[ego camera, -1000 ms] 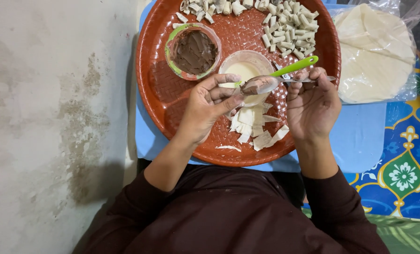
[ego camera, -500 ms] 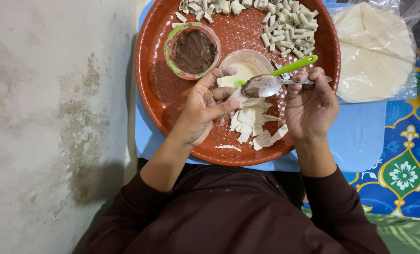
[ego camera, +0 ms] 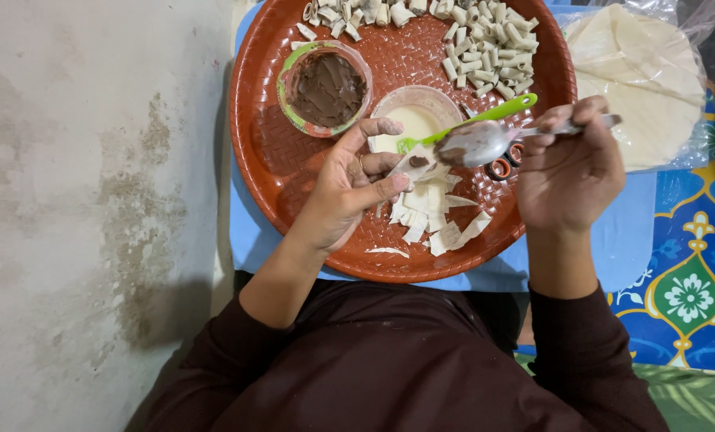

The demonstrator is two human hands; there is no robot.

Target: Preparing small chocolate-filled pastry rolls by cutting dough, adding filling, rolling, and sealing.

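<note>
Two hands work over the red tray [ego camera: 269, 172]. The left hand [ego camera: 349, 188] pinches a small dough strip [ego camera: 413, 166] bearing a brown dab, near the tray's centre. The right hand [ego camera: 573, 168], at four o'clock, grips a metal spoon [ego camera: 477, 142] firmly.

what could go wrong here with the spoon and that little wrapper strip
The metal spoon carries brown filling above the cut pastry strips; a drip might smear them. The strip in the left hand is thin and may tear or fold under the dab of filling already on it.
</note>
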